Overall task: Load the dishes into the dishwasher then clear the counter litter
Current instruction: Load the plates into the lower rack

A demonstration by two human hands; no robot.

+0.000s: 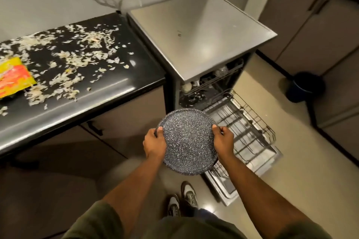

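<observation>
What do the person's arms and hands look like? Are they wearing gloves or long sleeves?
No gloves. The left hand and right hand are bare, and both forearms are bare too. Short olive-green sleeves cover only the upper arms. No watch, rings or bracelets show.

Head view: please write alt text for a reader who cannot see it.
Both hands, left hand and right hand, grip a round speckled pan by its side handles, beside the pulled-out, empty lower rack of an open dishwasher. To the left, the black counter is strewn with pale vegetable scraps and a yellow packet.
</observation>
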